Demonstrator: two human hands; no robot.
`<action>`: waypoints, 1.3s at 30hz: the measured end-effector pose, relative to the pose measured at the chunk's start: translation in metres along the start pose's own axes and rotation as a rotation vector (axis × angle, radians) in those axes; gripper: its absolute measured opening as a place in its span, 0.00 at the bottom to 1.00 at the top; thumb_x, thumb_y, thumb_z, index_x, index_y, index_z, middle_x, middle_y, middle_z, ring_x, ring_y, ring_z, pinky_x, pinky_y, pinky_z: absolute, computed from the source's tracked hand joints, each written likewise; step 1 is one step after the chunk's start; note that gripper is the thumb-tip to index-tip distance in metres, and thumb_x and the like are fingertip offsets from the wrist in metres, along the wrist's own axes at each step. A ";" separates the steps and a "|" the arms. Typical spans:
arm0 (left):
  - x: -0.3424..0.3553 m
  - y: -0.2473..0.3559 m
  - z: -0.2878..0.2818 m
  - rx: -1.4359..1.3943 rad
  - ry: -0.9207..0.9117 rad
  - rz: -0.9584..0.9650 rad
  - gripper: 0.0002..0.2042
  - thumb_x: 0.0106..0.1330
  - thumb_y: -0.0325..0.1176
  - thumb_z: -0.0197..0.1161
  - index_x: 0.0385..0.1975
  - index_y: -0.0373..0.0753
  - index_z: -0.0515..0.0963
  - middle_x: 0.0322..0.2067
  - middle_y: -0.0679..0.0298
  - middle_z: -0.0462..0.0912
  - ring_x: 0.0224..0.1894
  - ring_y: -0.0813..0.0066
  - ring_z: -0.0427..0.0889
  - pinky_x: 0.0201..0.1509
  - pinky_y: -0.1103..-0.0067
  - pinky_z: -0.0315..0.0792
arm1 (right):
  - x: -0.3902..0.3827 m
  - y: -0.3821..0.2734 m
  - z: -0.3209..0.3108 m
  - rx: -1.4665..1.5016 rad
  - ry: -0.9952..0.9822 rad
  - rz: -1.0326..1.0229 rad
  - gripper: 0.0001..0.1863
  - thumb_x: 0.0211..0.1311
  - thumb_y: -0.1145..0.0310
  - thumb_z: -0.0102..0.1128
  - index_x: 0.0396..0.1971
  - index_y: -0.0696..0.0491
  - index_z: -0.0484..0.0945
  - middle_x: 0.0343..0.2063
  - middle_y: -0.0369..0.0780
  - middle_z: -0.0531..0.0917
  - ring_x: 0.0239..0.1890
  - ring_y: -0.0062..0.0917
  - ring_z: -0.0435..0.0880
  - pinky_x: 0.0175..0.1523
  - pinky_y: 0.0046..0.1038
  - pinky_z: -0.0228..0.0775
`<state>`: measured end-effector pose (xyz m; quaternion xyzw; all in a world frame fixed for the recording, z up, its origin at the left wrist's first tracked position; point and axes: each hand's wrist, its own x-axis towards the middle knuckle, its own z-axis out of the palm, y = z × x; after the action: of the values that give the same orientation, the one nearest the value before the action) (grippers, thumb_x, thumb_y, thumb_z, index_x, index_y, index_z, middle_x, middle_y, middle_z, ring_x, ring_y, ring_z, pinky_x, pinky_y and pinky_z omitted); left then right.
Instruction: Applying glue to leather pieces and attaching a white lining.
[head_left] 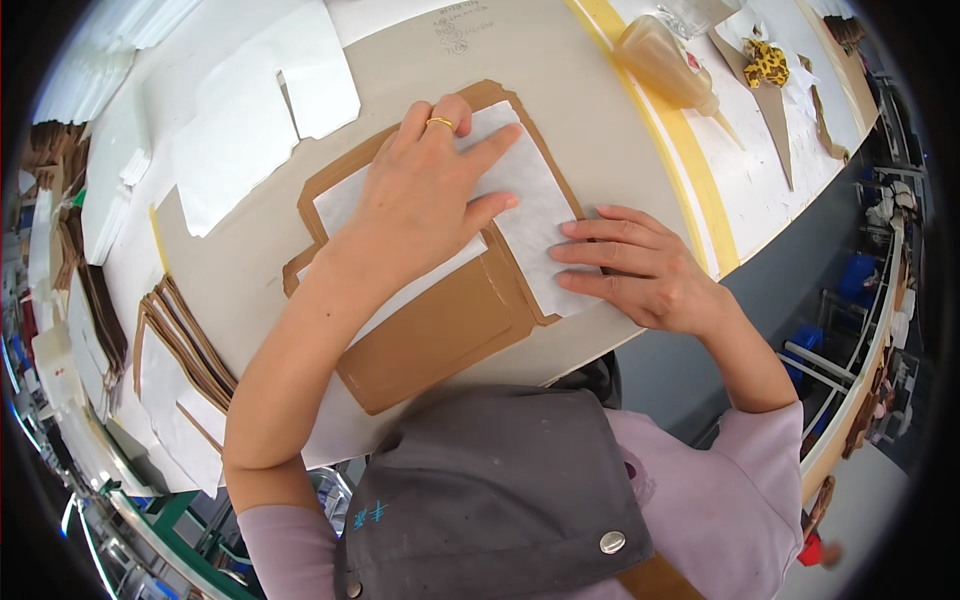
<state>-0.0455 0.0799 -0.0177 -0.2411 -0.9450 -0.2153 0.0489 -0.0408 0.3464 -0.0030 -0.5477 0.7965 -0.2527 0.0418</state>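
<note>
A brown board piece (430, 350) with cut corners lies on the grey work surface under white sheets (530, 250). My left hand (430, 175) rests across the upper part of the white sheets, index finger and thumb stretched out, other fingers bent near the top edge, a ring on one. My right hand (640, 270) lies with fingers spread on the right edge of the right-hand sheet and the brown border. Neither hand grips anything.
Stacked brown pieces (180, 340) lie left, white cut sheets (240, 100) upper left. Upper right are a glue bottle (665, 70), yellow strips (690, 190) and a pointed piece with spotted cloth (765, 62). The table's near edge curves below my hands, with metal racks (830, 350) beyond.
</note>
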 end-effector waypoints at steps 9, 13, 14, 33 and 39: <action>0.005 0.001 -0.003 0.012 -0.025 0.009 0.24 0.60 0.42 0.65 0.57 0.45 0.74 0.43 0.58 0.67 0.43 0.62 0.68 0.46 0.70 0.71 | -0.010 -0.003 0.000 -0.010 -0.018 0.048 0.13 0.54 0.73 0.61 0.41 0.49 0.83 0.52 0.36 0.80 0.59 0.29 0.76 0.66 0.39 0.62; 0.007 0.003 -0.003 0.030 -0.017 0.012 0.26 0.60 0.43 0.65 0.58 0.44 0.73 0.43 0.58 0.67 0.43 0.62 0.68 0.45 0.70 0.71 | -0.010 -0.009 -0.005 0.030 -0.015 0.067 0.13 0.55 0.68 0.63 0.42 0.50 0.83 0.51 0.38 0.81 0.56 0.27 0.78 0.67 0.41 0.60; 0.007 0.004 -0.002 0.040 -0.016 -0.003 0.26 0.60 0.44 0.65 0.58 0.43 0.73 0.42 0.58 0.67 0.43 0.62 0.68 0.44 0.70 0.72 | -0.011 -0.011 -0.008 0.067 -0.028 0.067 0.14 0.55 0.66 0.64 0.42 0.51 0.83 0.50 0.39 0.82 0.55 0.27 0.79 0.67 0.41 0.60; -0.088 0.017 -0.069 -0.221 -0.211 -0.517 0.35 0.46 0.49 0.74 0.50 0.32 0.74 0.46 0.52 0.76 0.55 0.56 0.71 0.57 0.66 0.68 | 0.090 0.019 0.021 0.041 0.059 0.108 0.25 0.57 0.52 0.64 0.49 0.54 0.78 0.55 0.43 0.75 0.66 0.40 0.64 0.68 0.44 0.55; -0.121 0.006 -0.075 -0.274 -0.159 -0.262 0.21 0.46 0.37 0.75 0.40 0.36 0.81 0.50 0.62 0.78 0.57 0.54 0.71 0.60 0.64 0.66 | 0.100 -0.009 0.012 0.313 -0.103 0.090 0.29 0.50 0.60 0.71 0.54 0.49 0.76 0.56 0.36 0.77 0.66 0.33 0.66 0.72 0.44 0.50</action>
<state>0.0624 0.0002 0.0282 -0.1368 -0.9310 -0.3268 -0.0876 -0.0683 0.2503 0.0116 -0.5104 0.7681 -0.3429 0.1786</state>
